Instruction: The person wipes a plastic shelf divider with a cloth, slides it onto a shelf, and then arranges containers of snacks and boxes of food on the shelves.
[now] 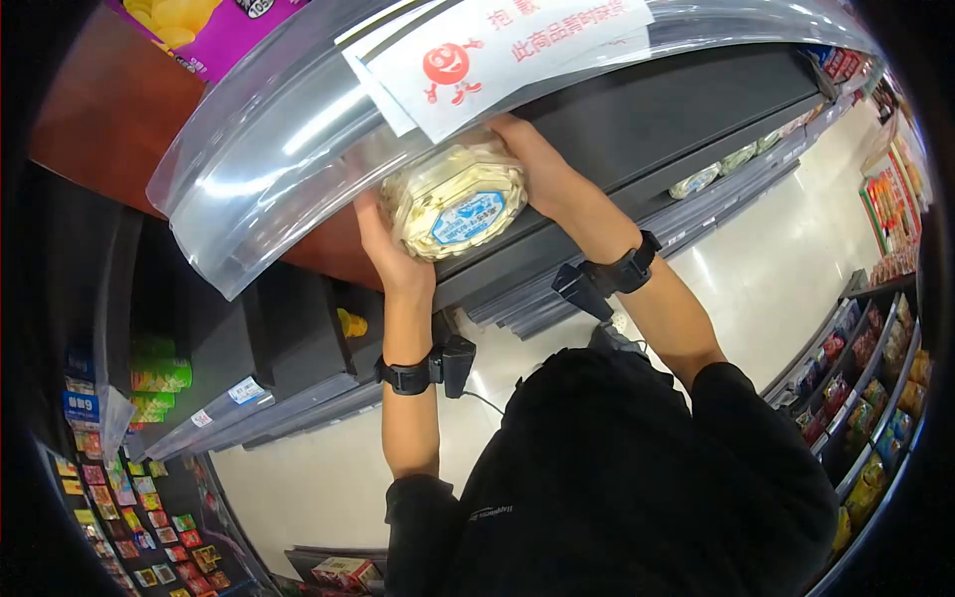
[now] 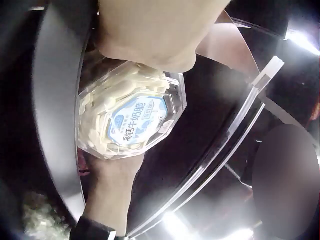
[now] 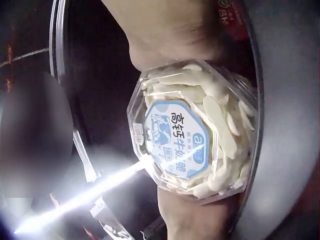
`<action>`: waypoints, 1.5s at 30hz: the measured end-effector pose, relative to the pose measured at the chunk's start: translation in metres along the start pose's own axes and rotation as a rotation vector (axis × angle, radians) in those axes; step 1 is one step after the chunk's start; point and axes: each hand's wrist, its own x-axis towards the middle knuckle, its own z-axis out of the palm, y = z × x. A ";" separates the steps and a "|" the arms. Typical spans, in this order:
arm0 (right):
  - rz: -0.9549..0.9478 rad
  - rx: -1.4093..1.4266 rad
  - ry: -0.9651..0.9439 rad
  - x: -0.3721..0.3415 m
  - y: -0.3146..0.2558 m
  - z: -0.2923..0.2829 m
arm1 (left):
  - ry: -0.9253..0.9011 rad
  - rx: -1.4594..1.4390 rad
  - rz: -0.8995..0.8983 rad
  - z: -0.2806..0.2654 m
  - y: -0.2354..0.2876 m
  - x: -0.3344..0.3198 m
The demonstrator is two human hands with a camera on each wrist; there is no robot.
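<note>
A clear, eight-sided plastic tub of cream-coloured milk crisps [image 1: 438, 189] sits between my two hands at the dark shelf's front edge. Its blue and white label [image 3: 177, 137] faces outward. My left hand [image 1: 388, 247] grips the tub's left side, its thumb side showing and its other fingers hidden behind. On the opposite side my right hand [image 1: 539, 164] holds it, with the fingertips mostly out of sight behind the tub. In both wrist views the tub is pressed between the hands, the pale pieces showing through its walls.
A curved clear plastic guard [image 1: 288, 149] with a printed paper notice [image 1: 507, 60] hangs over the shelf [image 1: 647, 134], above my hands. Similar tubs [image 1: 696, 181] stand on a lower shelf to the right. Green canisters [image 1: 159, 375] fill a shelf at left.
</note>
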 end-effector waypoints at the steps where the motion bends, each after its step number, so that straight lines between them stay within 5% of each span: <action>1: -0.054 -0.071 0.037 0.003 0.003 0.001 | 0.008 -0.011 -0.003 0.000 0.000 0.000; 13: -0.144 0.001 -0.092 0.008 0.009 -0.003 | -0.032 0.015 -0.021 -0.012 0.002 0.003; 16: -0.109 -0.052 -0.017 0.019 0.009 -0.004 | 0.002 0.032 -0.040 -0.013 0.003 0.008; 18: -0.036 0.037 -0.129 0.020 0.006 -0.006 | -0.016 0.057 -0.026 -0.013 0.002 0.011; 25: -0.044 -0.038 -0.012 0.022 0.008 0.000 | -0.002 0.030 -0.034 -0.012 0.001 0.015; 30: -0.039 0.085 -0.188 0.017 0.002 -0.004 | -0.005 0.030 -0.031 -0.005 0.005 0.013; 38: -0.198 -0.002 -0.167 -0.018 -0.008 -0.006 | -0.078 0.018 -0.014 0.011 0.012 -0.014; 40: -0.139 -0.051 0.034 -0.042 -0.019 -0.002 | -0.110 0.005 -0.007 0.022 0.010 -0.026; 42: -0.114 -0.082 -0.061 -0.060 -0.027 -0.014 | -0.138 0.025 0.015 0.033 0.005 -0.041; 45: -0.255 -0.152 0.050 -0.096 -0.030 -0.023 | -0.284 0.314 0.141 0.043 -0.001 -0.064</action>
